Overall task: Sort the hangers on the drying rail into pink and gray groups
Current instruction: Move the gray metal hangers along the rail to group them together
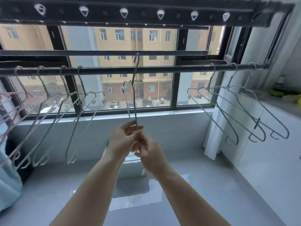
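While both hands clench it low down, a gray hanger [134,101] of thin bent wire stands upright and edge-on, its hook raised above the drying rail [154,69]. The left hand [123,139] curls its fingers round the lower wire; the right hand [150,153], just beneath and touching it, adds its grip by pinching the same strand. The hanger sits between two groups on the dark, round metal rail, in the bare stretch at its middle. To the left hang three gray wire hangers [82,82], swung out at a slant, and beyond them a pink hanger [26,93]; more pink wire shows at the frame's edge, too tangled to count. To the right hang three more gray hangers [238,111], well apart from the held one, each ending in small upturned hooks. Overhead runs a dark flat bar [146,7] carrying six white triangular loops [123,13]. Behind stands a black-framed window [175,88], below it a glossy pale floor [195,185], with light blue cloth [8,185] at left and a white curtain [211,136] at right.
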### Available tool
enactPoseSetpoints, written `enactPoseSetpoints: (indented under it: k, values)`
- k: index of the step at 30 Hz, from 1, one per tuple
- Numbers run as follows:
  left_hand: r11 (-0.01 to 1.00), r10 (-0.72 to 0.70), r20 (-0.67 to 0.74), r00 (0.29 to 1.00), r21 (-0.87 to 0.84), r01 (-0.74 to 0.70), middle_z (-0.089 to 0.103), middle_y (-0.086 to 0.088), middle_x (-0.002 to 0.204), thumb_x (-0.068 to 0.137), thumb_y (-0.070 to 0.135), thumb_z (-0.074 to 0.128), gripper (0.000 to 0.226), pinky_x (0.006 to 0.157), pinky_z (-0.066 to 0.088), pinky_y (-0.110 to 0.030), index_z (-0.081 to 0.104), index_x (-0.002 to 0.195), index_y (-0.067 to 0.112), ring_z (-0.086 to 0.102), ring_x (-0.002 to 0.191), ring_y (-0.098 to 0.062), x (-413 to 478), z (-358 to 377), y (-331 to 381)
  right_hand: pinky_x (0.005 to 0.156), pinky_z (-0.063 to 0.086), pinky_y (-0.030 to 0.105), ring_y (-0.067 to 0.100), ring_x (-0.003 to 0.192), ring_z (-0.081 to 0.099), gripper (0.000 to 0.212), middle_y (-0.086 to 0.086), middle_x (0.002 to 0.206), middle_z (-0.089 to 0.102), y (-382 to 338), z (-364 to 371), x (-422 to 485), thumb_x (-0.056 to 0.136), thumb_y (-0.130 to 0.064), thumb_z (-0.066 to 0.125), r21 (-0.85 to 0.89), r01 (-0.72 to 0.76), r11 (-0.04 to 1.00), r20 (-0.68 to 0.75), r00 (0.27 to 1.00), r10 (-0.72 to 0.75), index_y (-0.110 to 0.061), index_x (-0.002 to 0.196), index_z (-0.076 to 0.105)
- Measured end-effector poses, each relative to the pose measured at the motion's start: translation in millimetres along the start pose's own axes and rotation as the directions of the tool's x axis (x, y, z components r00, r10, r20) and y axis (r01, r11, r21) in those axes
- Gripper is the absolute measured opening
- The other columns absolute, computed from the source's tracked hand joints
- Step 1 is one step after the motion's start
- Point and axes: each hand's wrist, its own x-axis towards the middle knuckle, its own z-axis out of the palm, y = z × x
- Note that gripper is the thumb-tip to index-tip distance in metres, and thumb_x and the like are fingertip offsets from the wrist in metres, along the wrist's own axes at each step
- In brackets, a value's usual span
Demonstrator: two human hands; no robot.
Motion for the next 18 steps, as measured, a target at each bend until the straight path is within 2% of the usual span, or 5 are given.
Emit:
enactPoseSetpoints:
  k: [3, 8, 11, 15, 18]
  values:
    - [0.999, -0.003, 0.107, 0.994, -0.034, 0.006, 0.066, 0.001, 0.087, 0.082, -0.005, 0.059, 0.027, 0.048, 0.050, -0.017, 0.054, 0.104, 0.010, 0.061, 0.062, -0.009, 1, 50, 2, 0.076, 0.056, 0.035, 0.012, 0.072, 0.060, 0.024, 0.001, 0.072, 0.059, 5, -48, -10, 0.092, -0.002, 0.036, 0.004, -0.020, 1.000, -0.087, 0.996, 0.020, -0.004, 0.095, 0.059]
    - [0.997, -0.025, 0.230, 0.973, -0.071, 0.043, 0.065, 0.000, 0.087, 0.083, -0.005, 0.058, 0.032, 0.049, 0.050, -0.018, 0.051, 0.112, 0.005, 0.061, 0.064, -0.010, 5, 126, -1, 0.079, 0.056, 0.035, 0.019, 0.077, 0.063, 0.023, 0.007, 0.077, 0.061, 14, -118, -22, 0.093, -0.004, 0.038, -0.032, -0.107, 0.994, -0.189, 0.977, 0.099, -0.003, 0.099, 0.060]
    - [0.996, -0.027, 0.246, 0.969, -0.076, 0.047, 0.065, -0.001, 0.088, 0.082, -0.004, 0.060, 0.035, 0.050, 0.052, -0.017, 0.050, 0.115, 0.003, 0.061, 0.066, -0.011, 8, 156, -2, 0.078, 0.057, 0.030, 0.022, 0.082, 0.065, 0.024, 0.011, 0.083, 0.064, 16, -147, -25, 0.095, -0.006, 0.037, -0.050, -0.145, 0.988, -0.212, 0.968, 0.132, -0.004, 0.101, 0.060]
    - [0.997, -0.038, 0.227, 0.973, -0.053, 0.052, 0.066, 0.000, 0.090, 0.082, 0.000, 0.061, 0.034, 0.054, 0.053, -0.017, 0.050, 0.115, 0.004, 0.062, 0.069, -0.011, 10, 177, -3, 0.073, 0.056, 0.024, 0.018, 0.079, 0.064, 0.024, 0.007, 0.079, 0.063, 17, -171, -23, 0.096, -0.008, 0.038, -0.103, -0.152, 0.983, -0.199, 0.971, 0.129, -0.007, 0.098, 0.061]
    - [0.996, -0.060, 0.198, 0.978, -0.049, 0.071, 0.065, -0.003, 0.092, 0.083, 0.000, 0.061, 0.032, 0.054, 0.053, -0.018, 0.050, 0.113, 0.004, 0.061, 0.070, -0.013, 11, 184, -3, 0.075, 0.057, 0.029, 0.017, 0.076, 0.062, 0.022, 0.004, 0.075, 0.061, 20, -180, -18, 0.095, -0.007, 0.039, -0.133, -0.151, 0.980, -0.177, 0.976, 0.127, -0.007, 0.096, 0.061]
